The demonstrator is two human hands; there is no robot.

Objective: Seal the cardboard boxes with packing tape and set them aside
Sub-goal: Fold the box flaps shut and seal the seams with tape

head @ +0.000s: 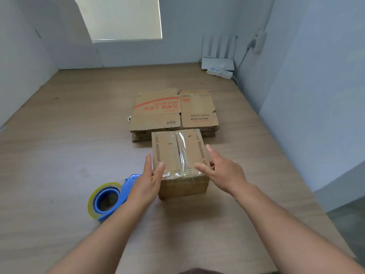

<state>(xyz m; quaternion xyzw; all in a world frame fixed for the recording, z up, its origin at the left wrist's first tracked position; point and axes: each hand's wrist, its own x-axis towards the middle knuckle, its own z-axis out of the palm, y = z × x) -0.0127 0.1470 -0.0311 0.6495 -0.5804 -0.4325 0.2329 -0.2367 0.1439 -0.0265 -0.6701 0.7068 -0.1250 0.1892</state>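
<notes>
So the box (169, 153) sits between your left hand (147, 177) and right hand (221, 171), both spread open; its long side points far.

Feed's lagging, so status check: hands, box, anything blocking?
Left hand, right hand open, flanking taped box. Seam tape on. Tape dispenser left of box; flattened cardboard behind.

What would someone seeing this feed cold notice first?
The small brown cardboard box sits at centre, with clear tape along its top seam and the open left hand and right hand flanking its sides. Just left of it lies a blue tape dispenser holding a yellowish roll. Directly behind it sits a stack of flattened cardboard boxes with red print.
</notes>
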